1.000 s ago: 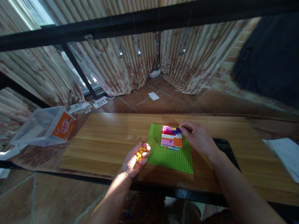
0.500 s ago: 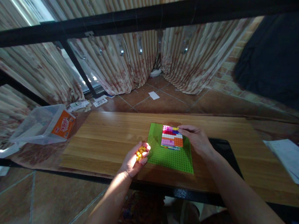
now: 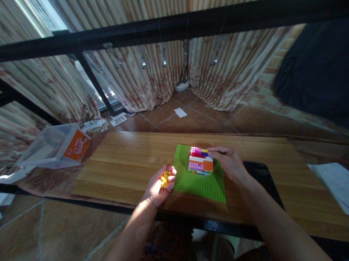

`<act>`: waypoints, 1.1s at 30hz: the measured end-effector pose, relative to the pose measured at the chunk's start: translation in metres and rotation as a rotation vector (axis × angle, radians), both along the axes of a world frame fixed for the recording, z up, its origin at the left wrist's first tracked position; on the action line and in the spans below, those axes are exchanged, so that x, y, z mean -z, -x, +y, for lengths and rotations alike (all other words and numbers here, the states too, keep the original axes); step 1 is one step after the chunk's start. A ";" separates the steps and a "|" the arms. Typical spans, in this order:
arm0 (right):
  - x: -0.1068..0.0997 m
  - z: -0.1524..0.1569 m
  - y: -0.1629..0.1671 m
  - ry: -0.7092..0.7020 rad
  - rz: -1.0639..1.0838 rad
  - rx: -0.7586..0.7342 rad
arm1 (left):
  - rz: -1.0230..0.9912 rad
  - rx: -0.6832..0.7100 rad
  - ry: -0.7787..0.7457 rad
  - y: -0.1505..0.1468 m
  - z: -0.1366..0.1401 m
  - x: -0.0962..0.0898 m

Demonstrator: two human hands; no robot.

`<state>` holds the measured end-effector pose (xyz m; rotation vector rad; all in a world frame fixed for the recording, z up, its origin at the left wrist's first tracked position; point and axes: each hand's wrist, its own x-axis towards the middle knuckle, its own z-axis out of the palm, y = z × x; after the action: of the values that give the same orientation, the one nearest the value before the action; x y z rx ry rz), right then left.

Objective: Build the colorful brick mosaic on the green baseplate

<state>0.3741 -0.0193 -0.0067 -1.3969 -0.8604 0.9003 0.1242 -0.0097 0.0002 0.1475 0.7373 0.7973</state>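
Cupped palm up, my left hand (image 3: 160,185) holds a small heap of yellow toy bricks (image 3: 165,178), lit by the sun. It hovers by the left edge of a green baseplate (image 3: 205,191). On that plate sits a square, layered block of toy bricks (image 3: 200,160), its top in pink, red, blue, white and orange rows. My right hand (image 3: 228,160) reaches in from the right, thumb and fingers pinched at the block's far right corner. A yellow brick (image 3: 204,150) shows right at those fingertips, which partly hide it.
The baseplate lies on a wooden table (image 3: 120,160). A black flat object (image 3: 260,176) lies under my right forearm. Papers (image 3: 337,184) are at the right. A clear plastic bin (image 3: 51,146) with an orange label stands left of the table. A dark metal bar (image 3: 157,30) crosses ahead.
The view has shifted slightly. Both hands keep nearly the same places, the right still at the block's corner and the left still cupping the yellow bricks.
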 end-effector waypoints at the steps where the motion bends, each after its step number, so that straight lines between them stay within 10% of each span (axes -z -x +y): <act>1: 0.002 0.001 0.000 -0.003 -0.014 -0.007 | -0.010 -0.015 0.021 -0.001 0.000 -0.001; 11: -0.021 -0.010 0.004 -0.117 -0.509 0.027 | -0.225 -0.084 0.099 -0.014 -0.015 -0.021; 18: -0.074 -0.031 0.048 -0.322 -0.808 -0.472 | -0.237 0.013 0.000 -0.029 -0.023 -0.037; 33: -0.071 -0.029 0.064 -0.364 -1.088 -0.590 | -0.319 0.017 0.009 -0.033 -0.026 -0.038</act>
<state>0.3102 -0.0487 0.0640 -1.2699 -2.2165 0.2813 0.1569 -0.0355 0.0386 0.0166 0.4375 0.7783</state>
